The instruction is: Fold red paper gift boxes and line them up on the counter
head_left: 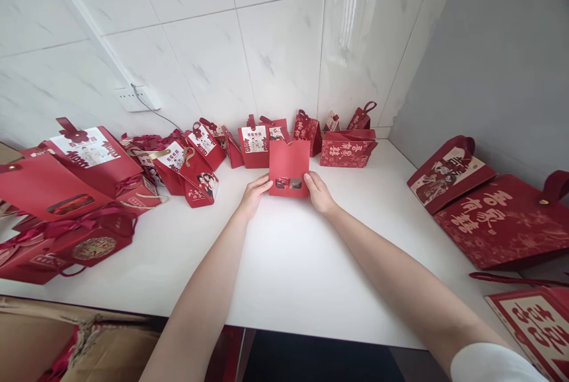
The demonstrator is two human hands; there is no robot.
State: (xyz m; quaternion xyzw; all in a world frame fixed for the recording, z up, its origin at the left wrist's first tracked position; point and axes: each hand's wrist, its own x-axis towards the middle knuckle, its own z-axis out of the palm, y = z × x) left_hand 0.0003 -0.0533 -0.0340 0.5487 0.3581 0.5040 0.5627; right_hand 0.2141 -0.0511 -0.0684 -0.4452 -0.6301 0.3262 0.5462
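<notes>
A plain red gift box [289,157] with a small window near its bottom stands upright at the middle of the white table. Through the window, small wrapped items show. My left hand [254,193] holds the box's lower left side, its fingers pressed along the edge. On the lower right side, my right hand [319,192] grips the same box, thumb towards the front. Close behind it stand a red gift box with a printed picture [255,146] and a patterned red gift box [348,149].
Many red gift boxes [95,240] crowd the table's left side. More large boxes [507,222] line the right by a grey panel [484,56]. A tiled wall [284,44] with a socket [137,99] rises behind. An open cardboard box [106,352] sits below the front left edge.
</notes>
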